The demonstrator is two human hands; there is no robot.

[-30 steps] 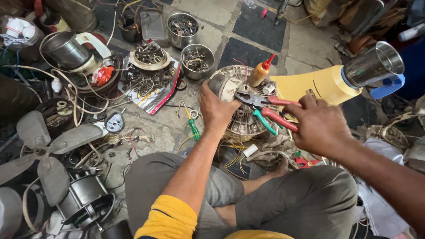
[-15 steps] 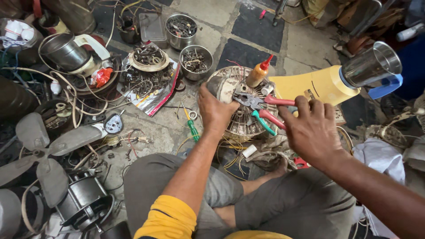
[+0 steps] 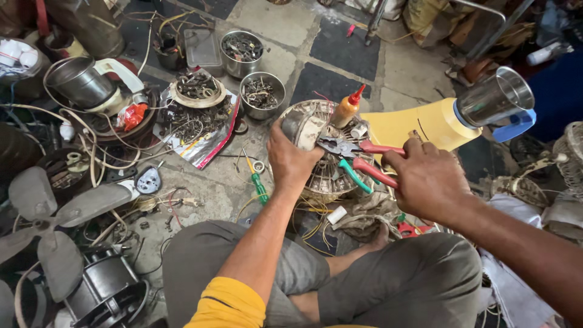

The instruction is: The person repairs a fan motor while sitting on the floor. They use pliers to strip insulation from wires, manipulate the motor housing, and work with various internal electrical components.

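- A dusty grey three-bladed fan propeller (image 3: 45, 222) lies at nine o'clock from the hands, its blades dull and matte, above a ribbed black motor housing (image 3: 106, 291).
- At eleven o'clock stands a brushed-steel mixer jar with a white handle (image 3: 88, 82); right of it a torn glossy sheet (image 3: 203, 136) carries a heap of dark metal scraps.
- Two round steel bowls (image 3: 261, 94) of tangled wire bits sit at twelve o'clock, with a green-handled screwdriver (image 3: 258, 182) on the cracked stone floor just beside the left wrist.
- The left hand (image 3: 291, 158) is clenched over the rim of a round, slotted metal fan motor core (image 3: 322, 176), grimy and ringed with windings, which rests on the floor in front of the crossed legs.
- An orange squeeze bottle with a red nozzle (image 3: 346, 109) stands on the core's far edge.
- The right hand (image 3: 428, 179) grasps red-handled steel pliers (image 3: 358, 155); their nose lies at the core's top, seemingly touching it, though contact is hard to judge.
- At two o'clock lies a yellow plastic mixer base with a shiny steel cup (image 3: 461, 112).
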